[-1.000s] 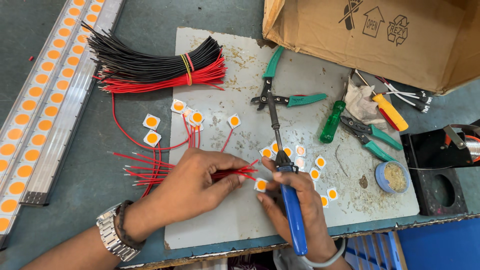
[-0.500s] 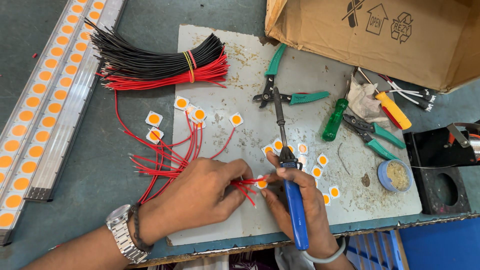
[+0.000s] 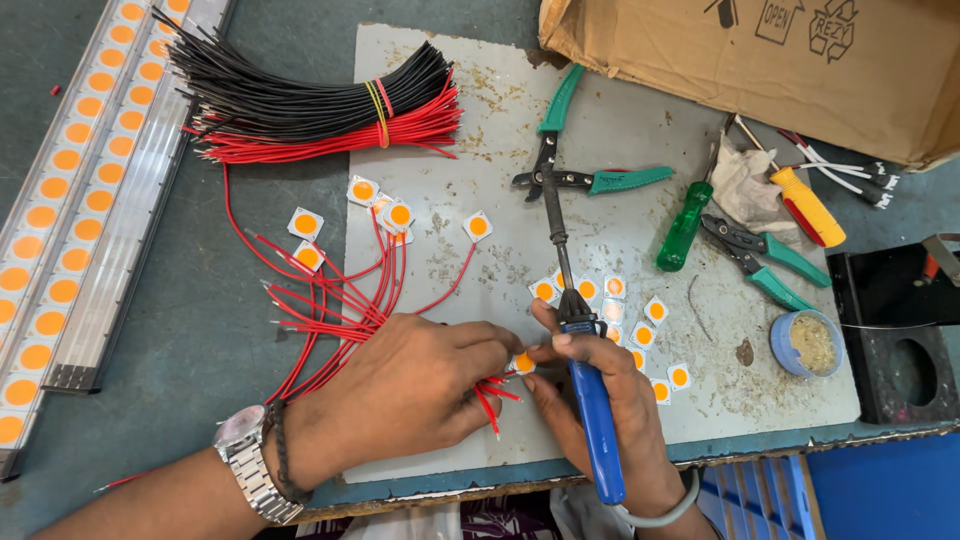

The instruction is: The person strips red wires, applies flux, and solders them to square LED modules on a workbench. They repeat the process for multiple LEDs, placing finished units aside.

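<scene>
My left hand is closed on several short red wires at the near edge of the grey work board. Its fingertips meet those of my right hand at a small white square chip with an orange centre. My right hand grips a blue-handled soldering iron, whose tip points away toward the green-handled cutters. More of these chips lie just beyond my right hand. Other chips with red wires attached lie left of centre.
A banded bundle of black and red wires lies at the back left. Long strips of orange chips run along the left. A cardboard box, green screwdriver, pliers, yellow screwdriver and flux tin sit right.
My left hand has drawn the red wires nearer to me and to the right. My two hands have come together at one chip. The soldering iron has shifted slightly.
</scene>
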